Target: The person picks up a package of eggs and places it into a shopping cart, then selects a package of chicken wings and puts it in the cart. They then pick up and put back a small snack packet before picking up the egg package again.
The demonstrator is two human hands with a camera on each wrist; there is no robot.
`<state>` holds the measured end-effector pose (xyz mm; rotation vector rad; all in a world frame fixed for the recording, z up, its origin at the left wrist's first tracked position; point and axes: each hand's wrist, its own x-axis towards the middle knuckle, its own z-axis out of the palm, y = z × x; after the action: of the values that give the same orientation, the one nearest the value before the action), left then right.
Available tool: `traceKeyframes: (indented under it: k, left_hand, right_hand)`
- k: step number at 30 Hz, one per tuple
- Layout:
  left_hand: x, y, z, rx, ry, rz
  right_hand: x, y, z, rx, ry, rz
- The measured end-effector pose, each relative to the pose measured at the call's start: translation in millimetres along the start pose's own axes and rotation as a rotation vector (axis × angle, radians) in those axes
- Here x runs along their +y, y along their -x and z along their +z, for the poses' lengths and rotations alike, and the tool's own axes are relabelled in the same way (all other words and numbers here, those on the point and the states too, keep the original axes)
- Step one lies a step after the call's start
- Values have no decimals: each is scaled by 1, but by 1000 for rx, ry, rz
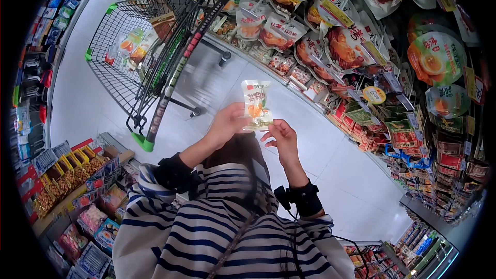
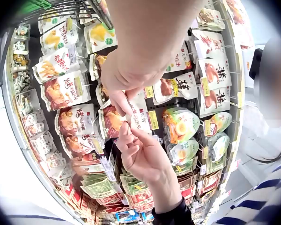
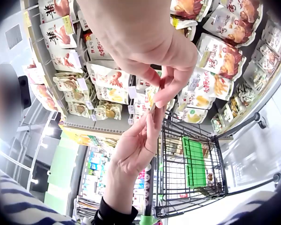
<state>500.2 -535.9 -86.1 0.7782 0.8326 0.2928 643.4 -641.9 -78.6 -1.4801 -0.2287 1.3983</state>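
Note:
A small white snack packet (image 1: 257, 104), printed with orange shapes and red and dark lettering, is held up in front of the body. My left hand (image 1: 227, 124) grips its left edge, thumb lying across the front. At the lower right corner, my right hand (image 1: 282, 138) pinches the packet between thumb and forefinger, its other fingers loosely bent. In the right wrist view the packet shows nearly edge-on between the left hand (image 3: 133, 150) and the right hand (image 3: 154, 51). Both hands' fingertips meet close together in the left wrist view, where they largely hide the packet.
A black wire shopping cart (image 1: 129, 46) with green corners stands ahead to the left, carrying several packages (image 1: 135, 46). Shelves of hanging food pouches (image 1: 281, 33) line the right side. Boxed snacks (image 1: 72, 175) fill a display at the lower left. Pale tiled floor (image 1: 310, 144) lies between.

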Motion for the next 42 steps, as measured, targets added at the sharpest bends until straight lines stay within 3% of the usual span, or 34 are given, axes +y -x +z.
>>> traceKeyframes:
  k: [8, 12, 22, 29, 37, 42]
  left_hand:
    - [-19, -39, -35, 50, 47, -40]
    - [-27, -53, -56, 155, 129, 27]
    - [-66, -94, -85, 445, 109, -33]
    - [-109, -150, -86, 489, 219, -89]
    - [-155, -198, -123, 523, 212, -73]
    - [-180, -224, -155, 562, 158, -61]
  right_hand:
    - [13, -47, 8, 90, -3, 72]
    - [27, -86, -6, 166, -3, 103]
    - [123, -278, -94, 276, 95, 215]
    - [195, -409, -143, 331, 111, 189]
    - [251, -510, -165, 370, 33, 160]
    - [269, -572, -165, 413, -168, 67]
